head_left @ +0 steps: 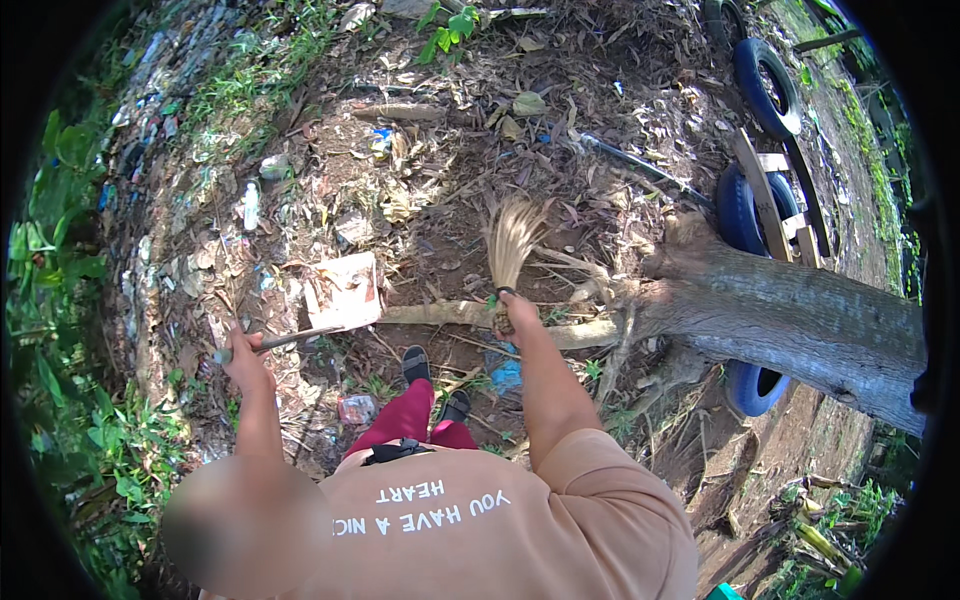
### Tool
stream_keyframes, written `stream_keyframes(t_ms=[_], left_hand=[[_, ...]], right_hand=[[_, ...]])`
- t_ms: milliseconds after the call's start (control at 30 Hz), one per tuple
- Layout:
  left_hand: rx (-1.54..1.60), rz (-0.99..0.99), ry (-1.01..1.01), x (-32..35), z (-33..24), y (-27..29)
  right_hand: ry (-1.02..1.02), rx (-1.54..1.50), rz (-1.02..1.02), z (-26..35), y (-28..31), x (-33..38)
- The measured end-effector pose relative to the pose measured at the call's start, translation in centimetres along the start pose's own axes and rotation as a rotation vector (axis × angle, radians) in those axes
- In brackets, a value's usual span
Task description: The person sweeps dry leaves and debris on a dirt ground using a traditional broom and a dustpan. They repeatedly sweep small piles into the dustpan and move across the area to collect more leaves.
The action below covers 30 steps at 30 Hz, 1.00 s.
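In my left hand (244, 360) is the end of a dustpan's long stick handle (296, 339), with the fingers wrapped round it. The dustpan's pale, dirt-marked pan (345, 288) rests on leaf-strewn ground ahead of my feet. My right hand (518, 316) is closed round the bound grip of a hand broom (514, 240). Its straw-coloured bristles fan out forward over bare soil and dry leaves. Broom and pan are apart, with a pale root (438, 313) running across the ground between my hands and just behind the pan.
A thick tree trunk (790, 320) slants in from the right, its roots spreading toward me. Around it lie blue-rimmed tyres (768, 88) and wooden planks (762, 195). A pipe (648, 170) lies ahead. Litter, including a white bottle (251, 207), is scattered left among leaves; green plants (130, 450) border that side.
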<state>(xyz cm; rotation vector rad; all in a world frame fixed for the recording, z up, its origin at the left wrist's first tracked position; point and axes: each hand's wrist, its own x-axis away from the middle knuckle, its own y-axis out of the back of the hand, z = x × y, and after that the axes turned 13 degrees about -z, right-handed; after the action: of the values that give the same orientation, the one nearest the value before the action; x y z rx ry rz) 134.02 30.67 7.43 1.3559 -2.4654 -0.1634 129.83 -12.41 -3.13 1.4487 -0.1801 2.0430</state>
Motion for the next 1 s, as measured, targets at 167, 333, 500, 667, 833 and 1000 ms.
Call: stream_keyframes(t_ms=[167,333,500,667,833,1000], left_hand=[[0.024,0.083,-0.007,-0.1,0.2,-1.8],[0.105,0.302,0.023,1.5,-0.7,-5.8],[0.133,0.5,-0.007,6.2,-1.3,-12.2],[0.075,0.57,-0.029,13.4,-1.9,-18.6],[0.07,0.555,0.018,20.5,-1.7,-23.7],[0.033,0.618,-0.062,25.3,-2.6,-26.5]], right_hand=[[0.001,0.295,0.283,-1.0,-4.2,1.7],[0.326,0.165,0.331,-1.6,2.6,5.1],[0.239,-0.213,0.061,-3.4,14.0,7.5],[0.037,-0.356,-0.28,-0.5,21.1,5.6],[-0.093,-0.33,-0.135,6.2,16.4,0.5],[0.132,-0.083,0.11,8.2,20.4,1.9]])
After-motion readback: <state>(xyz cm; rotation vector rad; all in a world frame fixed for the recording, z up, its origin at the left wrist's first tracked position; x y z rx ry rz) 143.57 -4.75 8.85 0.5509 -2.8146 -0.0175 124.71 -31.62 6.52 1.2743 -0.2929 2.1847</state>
